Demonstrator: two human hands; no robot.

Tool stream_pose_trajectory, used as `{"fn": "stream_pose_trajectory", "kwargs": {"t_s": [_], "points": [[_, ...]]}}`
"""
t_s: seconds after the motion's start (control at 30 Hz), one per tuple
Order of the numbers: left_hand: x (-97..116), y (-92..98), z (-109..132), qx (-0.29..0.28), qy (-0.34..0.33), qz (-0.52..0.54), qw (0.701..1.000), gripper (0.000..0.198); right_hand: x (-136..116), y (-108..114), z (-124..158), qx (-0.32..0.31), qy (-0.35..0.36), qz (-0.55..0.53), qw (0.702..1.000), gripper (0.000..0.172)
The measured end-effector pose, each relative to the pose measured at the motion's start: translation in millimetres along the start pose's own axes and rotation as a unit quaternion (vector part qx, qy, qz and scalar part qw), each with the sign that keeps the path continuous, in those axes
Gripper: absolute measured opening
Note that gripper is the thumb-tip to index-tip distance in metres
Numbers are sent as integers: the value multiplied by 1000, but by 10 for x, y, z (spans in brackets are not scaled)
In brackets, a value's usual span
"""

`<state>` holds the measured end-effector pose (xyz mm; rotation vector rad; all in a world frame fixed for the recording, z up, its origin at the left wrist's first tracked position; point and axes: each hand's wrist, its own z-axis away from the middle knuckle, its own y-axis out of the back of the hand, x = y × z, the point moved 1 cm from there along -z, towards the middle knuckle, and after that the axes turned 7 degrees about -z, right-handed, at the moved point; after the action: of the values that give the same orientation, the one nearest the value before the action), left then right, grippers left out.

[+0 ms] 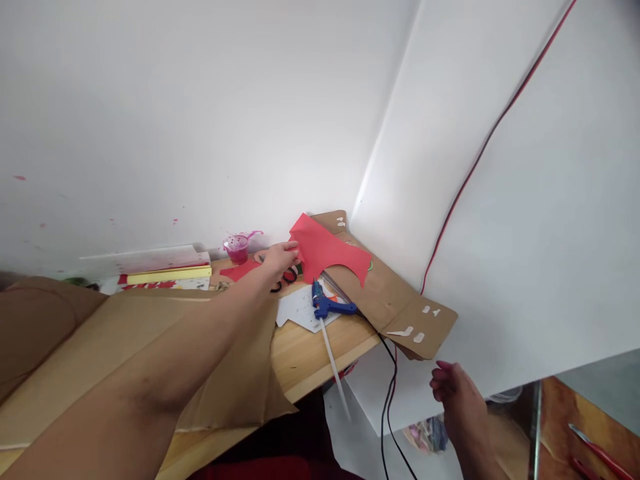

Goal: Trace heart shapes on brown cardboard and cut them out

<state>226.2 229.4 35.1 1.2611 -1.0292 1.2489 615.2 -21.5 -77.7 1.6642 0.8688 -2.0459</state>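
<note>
Nearest to me, my bare left forearm [215, 327] crosses above a large sheet of brown cardboard [240, 383] at the table's edge. On the other side, my right hand [456, 393] hangs off the table, holding nothing that I can see; its fingers are loosely curled, and I cannot tell whether the tips meet. Farther in, on the bare wood of the table [305, 357], sits a blue glue gun [324, 307], its white stick [333, 360] jutting out past the edge.

Just beyond its nozzle, my left hand [280, 261] has its fingers clamped on the left edge of the red sheet [327, 247], which is in front of a folded cardboard piece [383, 293]. I judge the sheet thin, very light and bendy, dry rather than slippery, and easily creased. That broad left edge seems the right hold; the pointed tips flanking the curved cut-out would fold or tear if pinched hard. Farthest off, by the wall, stands a pink-stained cup [237, 251].
</note>
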Motion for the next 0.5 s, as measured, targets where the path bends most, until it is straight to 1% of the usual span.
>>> {"fn": "stream_pose_trajectory", "kwargs": {"t_s": [0.1,0.2,0.23,0.3,0.37,0.5], "points": [[138,-13,29,-15,0,19,1000,29,-190,-150,-11,-40,-7,-18,999,68],[327,-52,44,-24,-35,45,998,17,-341,-309,-3,-67,-12,-14,998,73],[402,-83,47,-30,-50,54,997,19,-374,-355,4,-75,-6,-7,997,71],[575,-178,56,-50,-78,67,993,27,-408,-421,18,-81,6,16,997,66],[779,-312,74,-81,-102,79,988,33,-410,-450,31,-85,11,34,996,62],[1222,-619,121,-147,-142,107,973,37,-392,-447,57,-93,9,37,995,56]]}}
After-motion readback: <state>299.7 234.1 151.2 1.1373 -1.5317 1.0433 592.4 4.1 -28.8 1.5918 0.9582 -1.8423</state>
